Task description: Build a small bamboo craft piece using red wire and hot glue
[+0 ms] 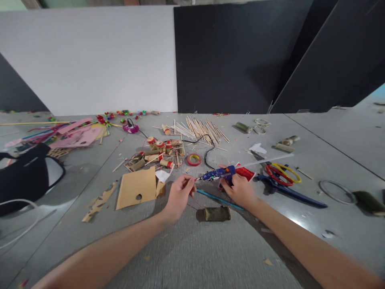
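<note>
One glue gun fills the right hand

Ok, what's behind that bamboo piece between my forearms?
Behind the bamboo piece lies a thin blue strip; farther back, your right hand holds the blue glue gun. Whatever the bamboo itself covers can't be seen.

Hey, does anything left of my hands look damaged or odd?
Yes: the cardboard strip left of the cardboard sheet has jagged, uneven edges, as though torn or roughly cut; the sheet has a hole near its lower edge.
</note>
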A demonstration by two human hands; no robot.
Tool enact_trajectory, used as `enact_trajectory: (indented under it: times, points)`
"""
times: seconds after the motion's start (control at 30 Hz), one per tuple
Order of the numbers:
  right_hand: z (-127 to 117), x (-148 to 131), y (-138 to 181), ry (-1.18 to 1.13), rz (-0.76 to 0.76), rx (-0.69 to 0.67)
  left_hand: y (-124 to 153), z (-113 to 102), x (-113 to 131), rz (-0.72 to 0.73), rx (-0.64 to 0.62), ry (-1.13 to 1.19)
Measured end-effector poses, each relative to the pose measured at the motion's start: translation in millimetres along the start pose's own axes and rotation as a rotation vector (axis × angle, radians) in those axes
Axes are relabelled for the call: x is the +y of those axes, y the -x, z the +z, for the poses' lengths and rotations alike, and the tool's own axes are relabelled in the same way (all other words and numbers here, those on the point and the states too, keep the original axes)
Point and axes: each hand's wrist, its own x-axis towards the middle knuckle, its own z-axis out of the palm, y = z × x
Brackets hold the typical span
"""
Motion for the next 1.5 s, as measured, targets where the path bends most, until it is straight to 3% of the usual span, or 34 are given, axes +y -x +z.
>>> enact_trajectory:
  times: [1.5]
  points:
    - [-0.3,-1.3,-0.6,-0.003,-0.031,0.052,-0.4,0.0,0.1,0.006,-0.031,0.052]
